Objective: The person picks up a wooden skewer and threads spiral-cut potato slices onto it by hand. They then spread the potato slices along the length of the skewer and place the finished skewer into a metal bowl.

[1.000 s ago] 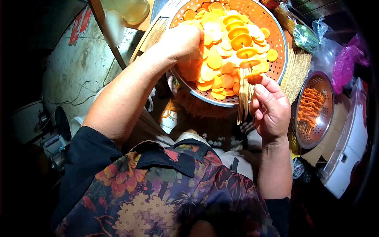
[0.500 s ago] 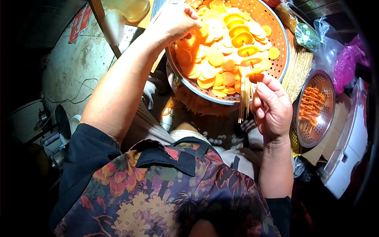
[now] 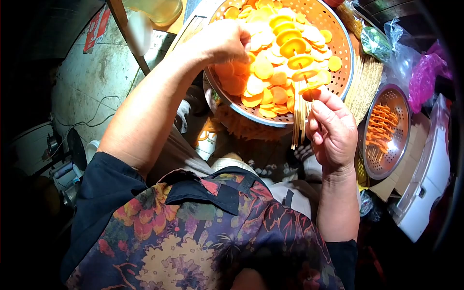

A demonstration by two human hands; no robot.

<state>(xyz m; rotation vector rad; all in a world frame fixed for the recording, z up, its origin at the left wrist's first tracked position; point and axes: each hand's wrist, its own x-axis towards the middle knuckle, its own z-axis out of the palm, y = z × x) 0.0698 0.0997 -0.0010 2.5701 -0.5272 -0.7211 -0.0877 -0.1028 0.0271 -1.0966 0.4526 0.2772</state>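
My right hand [image 3: 332, 123] is closed, thumb and fingers pinching the near end of a skewer of carrot slices [image 3: 293, 47]. Its orange rounds are spaced along the stick, which slants up and away over the colander. Just left of those fingers, a bundle of bare bamboo skewers [image 3: 298, 121] hangs past the rim. Loose carrot slices [image 3: 264, 69] fill the big perforated metal colander [image 3: 341, 53], brightly lit. Over the left part of the pile is my left hand [image 3: 226, 41], fingers curled in and knuckles up; anything between its fingertips is hidden.
Right of the colander lies a thick stack of bamboo sticks [image 3: 366, 87]. Beyond it, a smaller metal strainer [image 3: 403, 140] holds finished carrot skewers [image 3: 382, 128]. A purple plastic bag [image 3: 427, 77] and a white plastic piece [image 3: 425, 179] are at far right. A wooden post [image 3: 126, 34] rises at left.
My left hand has turned over and its fingers have curled further in at the left of the carrot pile. My right hand and the skewer have hardly moved.
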